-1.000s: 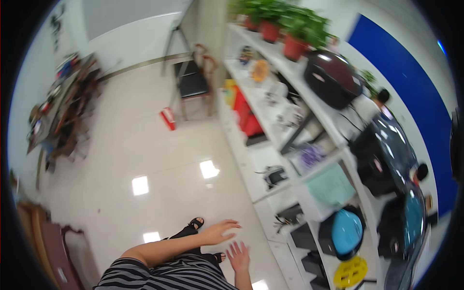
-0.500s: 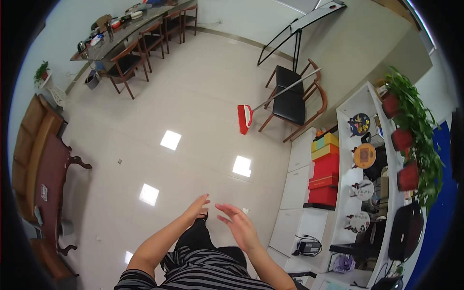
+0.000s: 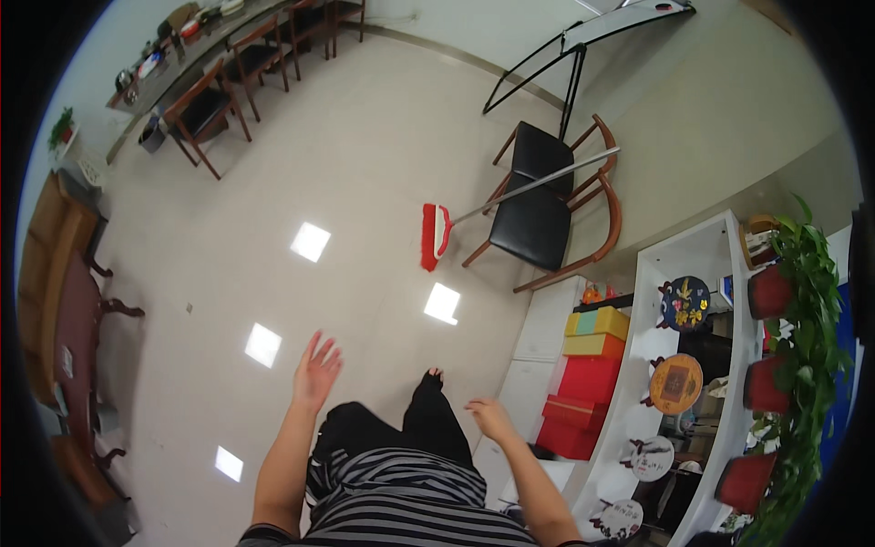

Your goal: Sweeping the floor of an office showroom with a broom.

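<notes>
My left hand is raised over the floor in front of me, empty, with its fingers spread. On the other side of my body, my right hand hangs in the air near the white cabinet, its fingers loosely bent and nothing seen in them. Neither hand touches anything. Ahead of me, a broom with a red head rests on the floor, its grey handle lying across two black-seated wooden chairs. One of my feet is stepping forward on the tiles.
At right, a white shelf unit holds decorative round plates, with red-potted plants along it. Red and yellow boxes are stacked beside it. A brown sofa and reddish table stand left. Farther off are a long table with chairs and a folding-legged board.
My hands have moved apart, left hand to the left and right hand to the right. I have walked forward, so the broom, chairs and shelf appear closer.
</notes>
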Demonstrator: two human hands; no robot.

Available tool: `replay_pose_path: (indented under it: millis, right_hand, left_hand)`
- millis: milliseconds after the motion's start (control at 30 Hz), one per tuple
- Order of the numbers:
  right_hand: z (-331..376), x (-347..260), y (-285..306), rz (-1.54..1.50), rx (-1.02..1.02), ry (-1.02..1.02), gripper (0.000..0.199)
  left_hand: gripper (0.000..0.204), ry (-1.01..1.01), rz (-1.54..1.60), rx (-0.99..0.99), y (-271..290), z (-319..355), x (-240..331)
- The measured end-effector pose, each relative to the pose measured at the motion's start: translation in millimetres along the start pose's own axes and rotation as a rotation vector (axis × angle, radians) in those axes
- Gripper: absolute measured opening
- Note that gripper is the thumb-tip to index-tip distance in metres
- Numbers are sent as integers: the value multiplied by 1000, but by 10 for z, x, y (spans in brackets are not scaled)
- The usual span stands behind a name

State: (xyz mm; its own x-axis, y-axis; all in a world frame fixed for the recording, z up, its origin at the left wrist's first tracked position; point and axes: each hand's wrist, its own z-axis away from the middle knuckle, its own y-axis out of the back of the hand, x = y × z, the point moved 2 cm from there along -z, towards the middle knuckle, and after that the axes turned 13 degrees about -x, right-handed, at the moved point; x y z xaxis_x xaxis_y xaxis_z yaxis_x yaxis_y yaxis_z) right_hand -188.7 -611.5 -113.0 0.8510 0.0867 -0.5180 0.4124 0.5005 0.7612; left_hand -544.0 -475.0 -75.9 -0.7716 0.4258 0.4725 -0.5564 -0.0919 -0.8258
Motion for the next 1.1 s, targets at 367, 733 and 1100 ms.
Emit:
replay_pose_path:
  millis: [367, 733, 1100]
  right_hand:
    - [-1752, 1778, 2352, 259, 111, -363, 27]
    - [-3803, 3620, 5055, 1000, -70, -877, 42]
    - [-2689, 2654, 4129, -110, -622, -868, 22]
  left_hand:
    - [27, 774, -1133, 244, 2307, -149, -531]
    - [33, 305, -798, 265, -1054, -4594, 902]
    - [36, 1119, -933, -287, -1678, -5400, 15]
